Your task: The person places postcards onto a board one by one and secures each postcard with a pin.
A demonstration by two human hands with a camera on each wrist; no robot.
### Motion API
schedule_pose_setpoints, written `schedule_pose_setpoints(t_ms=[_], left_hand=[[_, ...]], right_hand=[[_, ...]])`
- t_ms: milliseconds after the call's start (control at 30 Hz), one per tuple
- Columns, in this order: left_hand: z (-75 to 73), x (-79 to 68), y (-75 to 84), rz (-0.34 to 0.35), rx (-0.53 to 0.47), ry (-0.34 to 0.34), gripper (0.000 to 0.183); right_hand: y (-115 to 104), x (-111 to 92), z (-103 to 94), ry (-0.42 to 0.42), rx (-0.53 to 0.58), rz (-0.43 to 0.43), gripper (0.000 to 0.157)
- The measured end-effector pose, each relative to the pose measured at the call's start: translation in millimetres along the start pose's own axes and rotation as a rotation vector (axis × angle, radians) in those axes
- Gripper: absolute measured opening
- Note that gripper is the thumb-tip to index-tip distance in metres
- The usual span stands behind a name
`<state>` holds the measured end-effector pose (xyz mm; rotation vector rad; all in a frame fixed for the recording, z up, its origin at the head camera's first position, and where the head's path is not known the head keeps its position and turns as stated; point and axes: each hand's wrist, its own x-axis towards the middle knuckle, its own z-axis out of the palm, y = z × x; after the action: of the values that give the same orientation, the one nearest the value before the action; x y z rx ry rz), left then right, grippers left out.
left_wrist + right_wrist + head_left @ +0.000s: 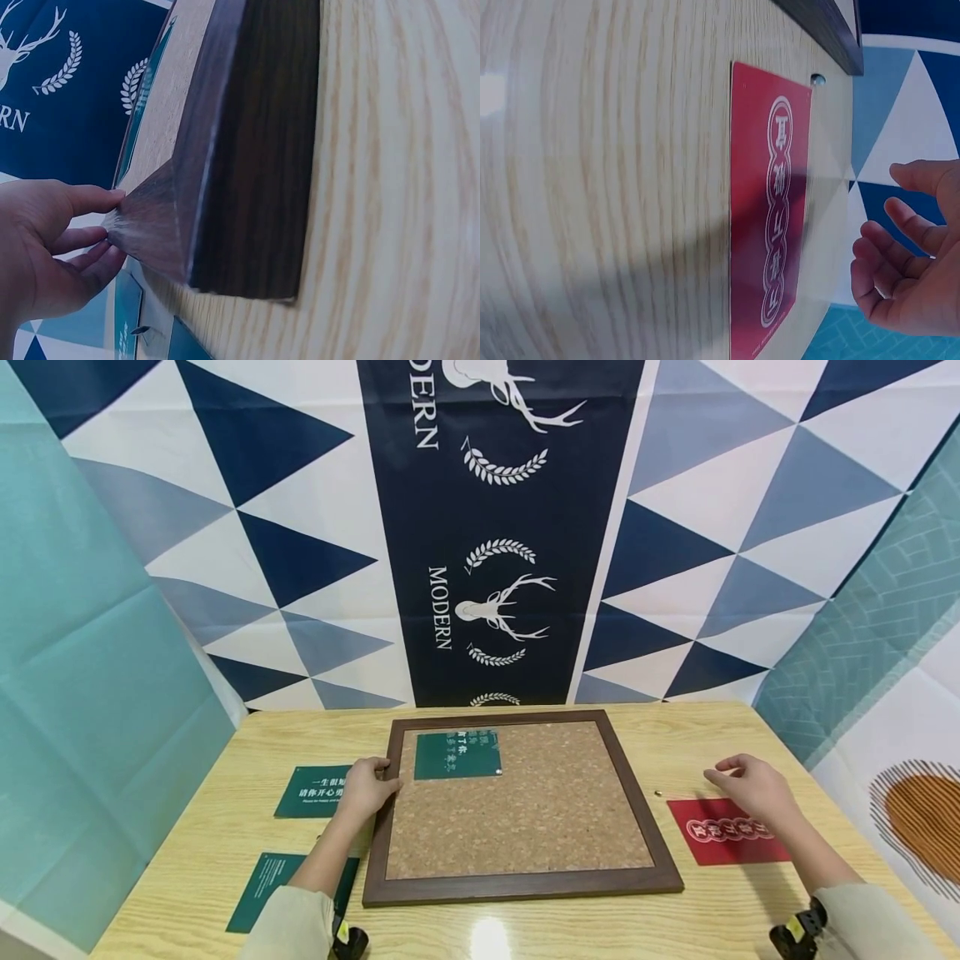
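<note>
Framed cork board [525,827] lies flat mid-table, pale wood-look table [570,931] under it. Pinned green card [435,758] sits near its upper left corner; the bright dot at that card's lower right looks like a pin, other corners can't be made out. If that's the only fixing, a brush from a sleeve could swivel it. Left hand [362,789] pinches the frame's left rail between thumb and fingers; a tug there could skid the board, as nothing visible braces the far side. Right hand [757,787] hangs above the red card [726,832], fingers apart and loosely bent, nothing seen in them. Loose pin [657,793] lies between that card and the frame: a careless sweep could roll it off or prick a fingertip, and a board sliding right may run over it. The red card looks thin and flat to the table, so fingertips may slip at its edge. Left side: upper green card [309,792] and lower green card [262,889], forearm over them, could get dragged by the cuff; another pin [140,331] near them, easily knocked.
</note>
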<state>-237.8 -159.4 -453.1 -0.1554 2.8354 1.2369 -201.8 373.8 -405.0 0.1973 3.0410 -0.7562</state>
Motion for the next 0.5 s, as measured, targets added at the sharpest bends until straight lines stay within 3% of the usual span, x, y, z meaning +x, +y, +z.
schedule_pose_setpoints(t_ms=[267,500], left_hand=[[-0.5,0.8,1.1,0.000,-0.010,-0.004,0.047],[-0.7,0.3,0.5,0.003,-0.007,0.004,0.046]], right_hand=[[18,-1,-8.9,-0.023,0.002,0.107,0.056],[29,-2,-10.8,-0.063,-0.013,0.131,0.064]])
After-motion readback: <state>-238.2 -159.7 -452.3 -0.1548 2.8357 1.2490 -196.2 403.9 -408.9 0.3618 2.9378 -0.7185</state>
